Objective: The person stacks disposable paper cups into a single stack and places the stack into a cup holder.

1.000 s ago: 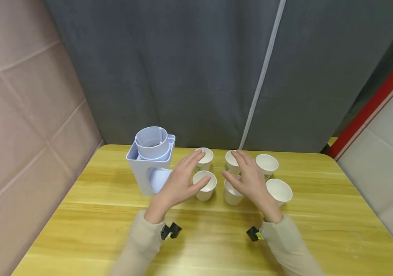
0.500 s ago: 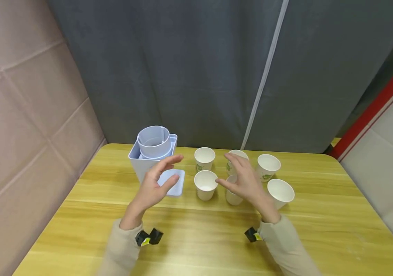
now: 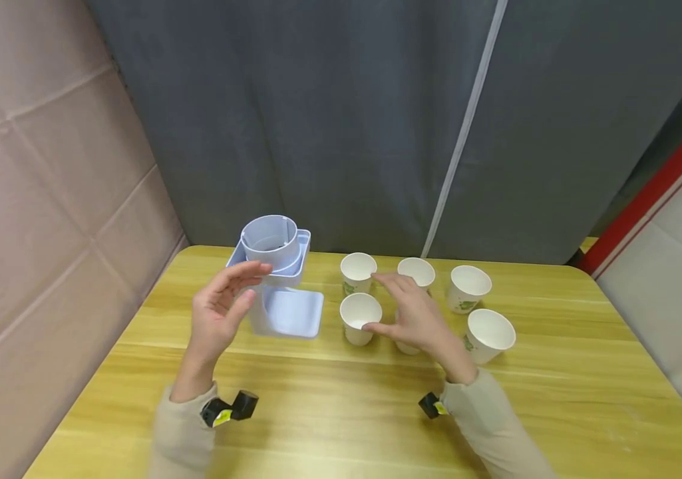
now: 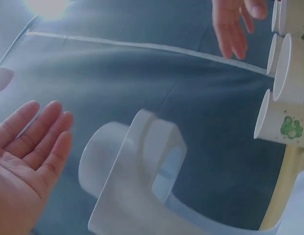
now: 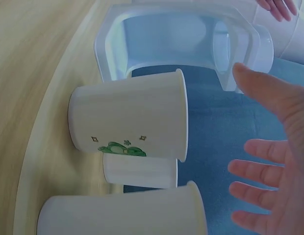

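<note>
My left hand (image 3: 215,316) is held in the air at the left front of a pale blue plastic machine with a round cup-like top (image 3: 270,243) and a flat base plate. Its fingers are loosely bent and hold nothing, the palm turned inward. My right hand (image 3: 417,322) hovers over the white paper cups, fingers spread and empty, its thumb overlapping the rim of the front left cup (image 3: 360,318). Beneath that hand, the front middle cup (image 3: 405,347) is mostly hidden. In the right wrist view, a cup with a green print (image 5: 127,117) stands beside the fingers.
Further paper cups stand in two rows: a back left cup (image 3: 357,274), a back middle cup (image 3: 417,271), and two on the right, a back cup (image 3: 468,289) and a front cup (image 3: 488,336). A grey curtain (image 3: 317,133) hangs behind the wooden table (image 3: 341,419).
My left hand has moved left, from over the left cups past the front of the pale blue machine to its left side. My right hand has shifted slightly left over the cups.
</note>
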